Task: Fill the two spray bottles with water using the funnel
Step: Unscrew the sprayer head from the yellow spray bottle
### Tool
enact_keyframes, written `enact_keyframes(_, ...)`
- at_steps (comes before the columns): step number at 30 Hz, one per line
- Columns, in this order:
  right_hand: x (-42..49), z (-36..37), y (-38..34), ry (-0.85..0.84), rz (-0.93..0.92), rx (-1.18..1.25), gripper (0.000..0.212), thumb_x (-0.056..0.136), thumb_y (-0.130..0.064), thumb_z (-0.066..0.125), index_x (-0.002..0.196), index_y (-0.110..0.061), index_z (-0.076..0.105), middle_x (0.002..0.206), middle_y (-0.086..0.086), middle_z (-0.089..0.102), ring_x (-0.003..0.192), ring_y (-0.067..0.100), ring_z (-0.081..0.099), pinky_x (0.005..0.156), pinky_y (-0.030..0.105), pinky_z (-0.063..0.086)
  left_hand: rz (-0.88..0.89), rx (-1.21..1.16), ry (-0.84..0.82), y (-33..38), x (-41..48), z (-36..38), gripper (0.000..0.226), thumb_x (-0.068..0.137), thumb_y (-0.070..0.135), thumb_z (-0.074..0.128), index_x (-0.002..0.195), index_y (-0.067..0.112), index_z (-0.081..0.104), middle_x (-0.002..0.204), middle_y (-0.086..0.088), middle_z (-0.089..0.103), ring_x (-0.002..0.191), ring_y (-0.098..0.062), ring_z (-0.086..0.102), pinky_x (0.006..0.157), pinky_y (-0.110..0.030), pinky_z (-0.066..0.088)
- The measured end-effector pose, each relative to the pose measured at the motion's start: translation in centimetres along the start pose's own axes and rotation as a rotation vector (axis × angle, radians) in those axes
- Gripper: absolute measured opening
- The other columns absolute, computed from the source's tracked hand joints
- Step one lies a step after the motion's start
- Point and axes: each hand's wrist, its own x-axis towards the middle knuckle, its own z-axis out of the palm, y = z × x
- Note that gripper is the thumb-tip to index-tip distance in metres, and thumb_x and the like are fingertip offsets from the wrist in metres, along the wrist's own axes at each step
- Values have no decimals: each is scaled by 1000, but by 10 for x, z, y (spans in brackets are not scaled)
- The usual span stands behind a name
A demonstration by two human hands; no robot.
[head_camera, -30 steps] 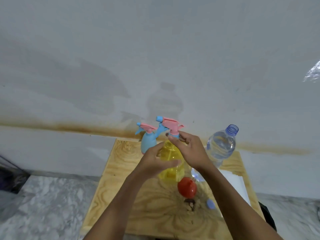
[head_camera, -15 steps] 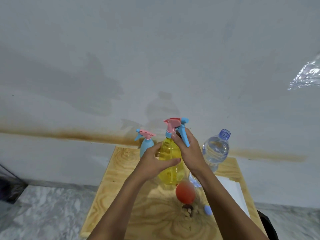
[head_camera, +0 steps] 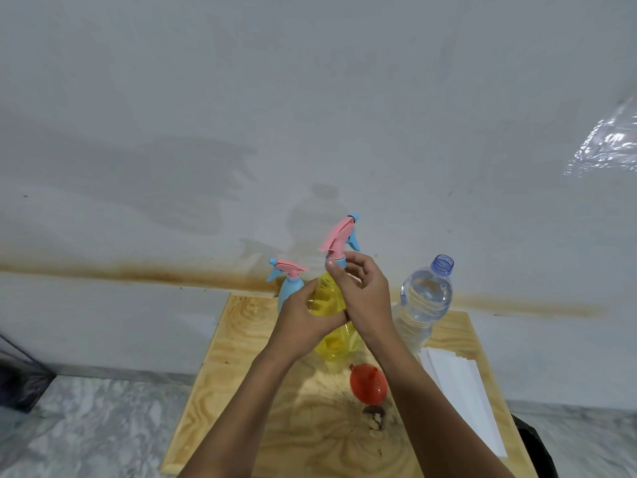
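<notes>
While the left hand braces the yellow spray bottle, the right hand works the collar, and the spray head sits cocked off-axis. I read that as step one: unscrewing the head to open the neck. Nothing looks filled yet, though the yellow tint makes the level hard to judge.

Next move calls for:
- finish the twist and lift the head straight up and clear
- park it on the desk
- seat the red funnel in the neck
- pour from the water bottle, which is already uncapped

Hands:
- Left: fingers wrapped round the yellow body mid-height, firm hold, bottle upright about mid-desk toward the back edge.
- Right: thumb and fingertips pinch the blue collar just under the pink trigger, other fingers curled in.

Layout:
- The blue spray bottle stands at the back edge with its head on, just beside the yellow one on the back-left-corner side.
- The funnel lies mid-desk, just front of the yellow bottle.
- The water bottle is upright toward the back-right corner.
- White paper lies along the right edge.
</notes>
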Motion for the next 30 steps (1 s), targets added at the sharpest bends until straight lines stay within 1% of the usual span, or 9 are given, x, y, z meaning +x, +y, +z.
enact_keyframes(3, 2, 2, -1, 45, -20, -79, 28, 78, -28, 83, 100, -30, 66, 97, -13, 71, 93, -1, 66, 99, 37, 52, 15, 14, 25, -2, 1, 0, 44, 77, 26, 85, 104, 50, 60, 101, 24, 69, 93, 23, 57, 71, 3, 39)
enact_keyframes(7, 4, 2, 0, 36, -6, -39, 38, 86, -30, 77, 118, -28, 58, 96, -11, 75, 101, 5, 68, 103, 42, 49, 7, -1, 51, -5, 4, -2, 45, 76, 27, 87, 102, 51, 60, 92, 31, 67, 89, 25, 56, 70, 2, 40)
enact_keyframes(9, 3, 3, 1, 12, -22, -47, 29, 89, -28, 74, 113, -30, 59, 98, -11, 73, 100, 4, 68, 102, 42, 50, 9, 10, 59, -8, 6, -3, 43, 75, 30, 87, 105, 47, 62, 96, 26, 69, 91, 21, 58, 70, -1, 41)
enact_keyframes(11, 3, 6, 0, -3, -52, -104, 24, 87, -27, 75, 107, -32, 62, 100, -16, 70, 98, -1, 65, 99, 35, 51, 8, 18, 57, -9, 6, -4, 45, 76, 28, 85, 109, 45, 60, 98, 29, 64, 91, 28, 53, 70, 3, 40)
enact_keyframes(15, 8, 9, 0, 59, -70, -172, 37, 77, -35, 84, 107, -28, 64, 98, -17, 69, 97, -5, 63, 93, 22, 50, 14, 48, 36, -10, 6, -4, 51, 78, 27, 84, 116, 44, 54, 98, 36, 54, 88, 37, 45, 69, 6, 37)
enact_keyframes(21, 6, 5, 1, 12, -79, -166, 21, 88, -24, 74, 108, -26, 68, 99, -15, 72, 95, -1, 66, 96, 29, 53, -15, 59, 63, -15, 9, -4, 58, 73, 38, 86, 124, 40, 59, 115, 22, 62, 106, 10, 56, 70, 0, 38)
enact_keyframes(24, 6, 6, 1, -3, -83, -189, 24, 82, -31, 80, 102, -32, 67, 97, -15, 71, 95, -2, 65, 90, 20, 52, -2, 69, 74, -23, 10, -3, 68, 72, 42, 85, 134, 33, 58, 126, 18, 61, 117, 0, 55, 77, -5, 37)
enact_keyframes(28, 9, 4, 3, -20, -100, -261, 27, 80, -32, 81, 102, -31, 66, 100, -15, 69, 99, 1, 64, 93, 24, 52, -47, 60, 66, -32, 10, -1, 81, 63, 58, 84, 134, 32, 57, 122, 19, 62, 116, -2, 57, 81, -10, 41)
enact_keyframes(30, 11, 2, 3, -1, -127, -248, 22, 88, -24, 74, 109, -24, 68, 102, -13, 70, 99, 3, 64, 96, 29, 52, -78, 76, 71, -37, 10, -1, 74, 63, 57, 86, 127, 30, 60, 111, 15, 64, 108, -2, 60, 79, -12, 42)
